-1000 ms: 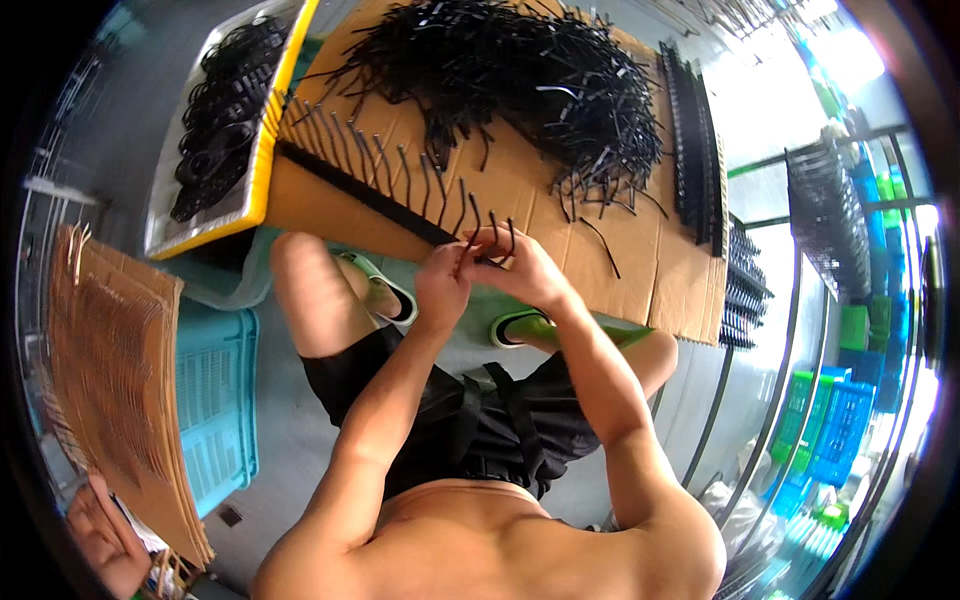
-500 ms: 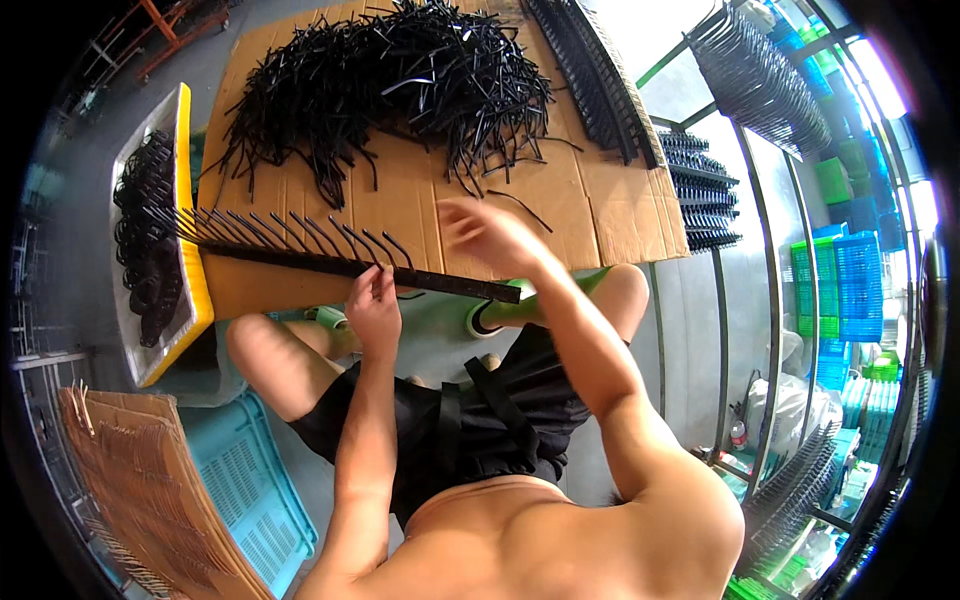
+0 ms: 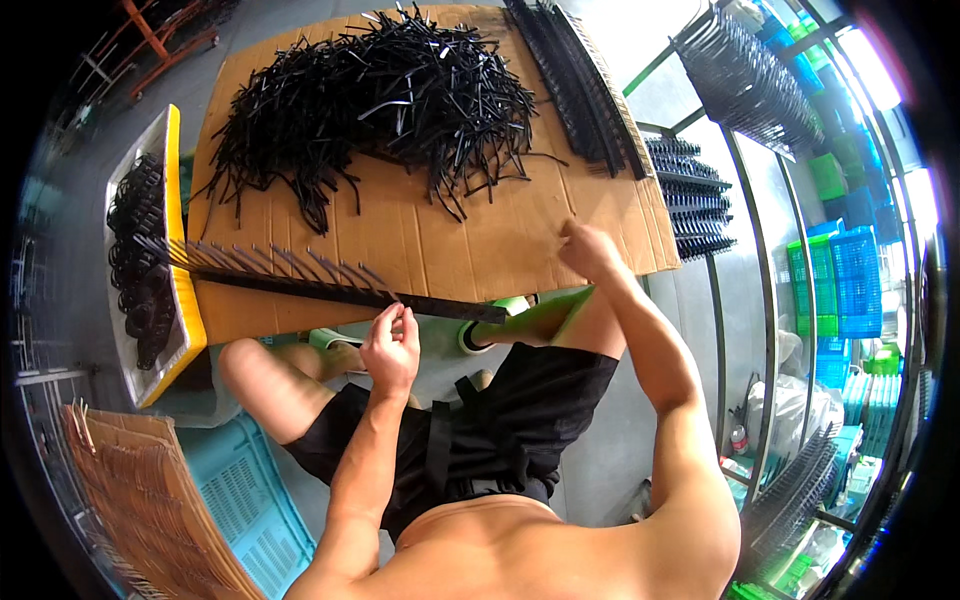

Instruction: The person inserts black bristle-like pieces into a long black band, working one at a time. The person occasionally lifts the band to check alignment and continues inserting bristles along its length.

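Observation:
A long black bar [image 3: 455, 308] with a row of thin black prongs lies slantwise along the near edge of the cardboard-covered table. My left hand [image 3: 390, 352] pinches its near edge, just right of the last standing prong. My right hand [image 3: 597, 252] is over the bare cardboard at the table's right side, fingers closed; whatever is in them, if anything, is too small and blurred to name. Beyond both hands is a big tangled heap of thin black strips [image 3: 380, 110], with a few loose ends trailing onto the cardboard [image 3: 400, 235].
A yellow-rimmed white tray [image 3: 187, 300] of black coiled pieces adjoins the table's left edge. Several pronged bars [image 3: 590, 95] lie at the far right. Racks of similar bars [image 3: 690, 195] stand beyond, near blue baskets [image 3: 855, 285]. A light-blue crate [image 3: 255, 500] and cardboard sheets [image 3: 150, 490] are lower left.
My right hand has moved right, away from the bar, and its fingers have closed. A loose strip near it no longer shows on the cardboard. My left hand has shifted slightly right along the bar.

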`<state>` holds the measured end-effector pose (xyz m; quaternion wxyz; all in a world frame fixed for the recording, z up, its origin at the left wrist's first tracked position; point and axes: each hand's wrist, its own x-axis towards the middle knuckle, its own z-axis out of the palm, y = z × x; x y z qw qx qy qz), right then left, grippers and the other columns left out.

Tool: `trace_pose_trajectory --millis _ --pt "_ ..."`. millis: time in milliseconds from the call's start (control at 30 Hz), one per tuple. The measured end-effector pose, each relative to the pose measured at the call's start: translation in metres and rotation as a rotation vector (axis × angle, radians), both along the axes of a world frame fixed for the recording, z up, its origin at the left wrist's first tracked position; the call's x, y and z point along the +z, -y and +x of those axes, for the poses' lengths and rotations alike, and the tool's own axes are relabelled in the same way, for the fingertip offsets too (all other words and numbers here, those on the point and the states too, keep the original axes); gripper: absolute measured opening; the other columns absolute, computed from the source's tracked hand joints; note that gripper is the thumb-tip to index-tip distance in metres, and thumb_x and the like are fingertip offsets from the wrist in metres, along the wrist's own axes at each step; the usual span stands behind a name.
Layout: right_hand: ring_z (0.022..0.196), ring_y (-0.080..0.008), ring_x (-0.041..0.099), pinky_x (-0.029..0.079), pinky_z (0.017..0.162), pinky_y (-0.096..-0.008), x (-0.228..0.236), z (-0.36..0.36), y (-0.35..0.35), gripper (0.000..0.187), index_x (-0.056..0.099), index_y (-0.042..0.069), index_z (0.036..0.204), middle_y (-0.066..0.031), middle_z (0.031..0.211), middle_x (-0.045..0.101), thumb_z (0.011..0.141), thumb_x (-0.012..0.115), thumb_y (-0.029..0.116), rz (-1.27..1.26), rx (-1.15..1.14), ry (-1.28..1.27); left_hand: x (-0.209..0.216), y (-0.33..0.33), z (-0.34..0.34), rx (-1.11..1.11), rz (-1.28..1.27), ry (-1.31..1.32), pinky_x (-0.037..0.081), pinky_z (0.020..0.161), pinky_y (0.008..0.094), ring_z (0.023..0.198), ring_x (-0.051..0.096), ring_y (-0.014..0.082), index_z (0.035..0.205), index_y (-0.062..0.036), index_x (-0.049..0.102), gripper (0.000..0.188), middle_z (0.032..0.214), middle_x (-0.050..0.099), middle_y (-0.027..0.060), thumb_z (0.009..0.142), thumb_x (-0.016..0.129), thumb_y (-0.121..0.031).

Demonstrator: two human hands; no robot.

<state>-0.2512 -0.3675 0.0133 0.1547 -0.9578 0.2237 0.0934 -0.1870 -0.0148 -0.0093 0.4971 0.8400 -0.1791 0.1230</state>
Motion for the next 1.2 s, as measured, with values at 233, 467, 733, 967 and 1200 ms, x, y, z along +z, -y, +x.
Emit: trace_pose_trajectory --millis 233,467,733,967,1200 --pt "0.104 -0.0349 0.064 0.051 0.091 -0.0434 0.018 0.009 0.101 0.034 0.059 -0.004 0.112 -0.0236 0.107 0.067 0.084 0.062 0.016 -0.235 -0.413 -0.190 0.002 0.001 -0.009 -0.013 0.073 -0.071 0.055 0.053 0.0289 0.063 0.069 0.0197 0.100 -0.0012 0.069 0.017 0.085 0.071 0.0133 0.086 0.071 -0.011" --pt "0.098 -0.0350 0.066 0.052 0.085 -0.0418 -0.002 0.140 -0.032 0.041 0.058 -0.003 0.105 -0.0215 0.101 0.069 0.085 0.066 0.033 0.229 -0.305 0.122 -0.003 0.018 -0.004 0.019 0.076 -0.022 0.055 0.060 0.0340 0.069 0.070 0.0246 0.096 -0.0020 0.068 0.018 0.084 0.071 0.0131 0.084 0.073 -0.014" --pt "0.085 -0.0348 0.066 0.054 0.075 -0.0406 -0.002 0.130 -0.053 0.058 0.050 -0.011 0.107 -0.0243 0.091 0.065 0.071 0.077 0.026 0.239 -0.401 0.136 -0.002 0.020 0.004 -0.001 0.066 -0.045 0.054 0.059 0.0344 0.067 0.069 0.0248 0.092 -0.0029 0.068 0.017 0.083 0.071 0.0125 0.085 0.073 -0.017" --pt "0.059 -0.0152 0.061 0.051 0.054 -0.0276 0.005 0.072 -0.051 0.022 0.065 -0.007 0.092 -0.0085 0.067 0.063 0.078 0.067 0.010 0.856 -0.459 0.439 -0.005 0.021 0.004 0.021 0.006 -0.061 0.054 0.059 0.0352 0.068 0.068 0.0243 0.093 -0.0060 0.069 0.017 0.082 0.070 0.0105 0.084 0.073 -0.020" --pt "0.075 -0.0143 0.067 0.053 0.065 -0.0290 -0.002 0.066 -0.116 0.018 0.065 -0.002 0.099 -0.0107 0.089 0.071 0.091 0.065 0.014 0.678 -0.160 0.587 -0.003 0.019 0.007 0.013 0.046 0.000 0.054 0.059 0.0328 0.067 0.069 0.0260 0.091 -0.0029 0.069 0.014 0.079 0.070 0.0132 0.085 0.072 -0.015"
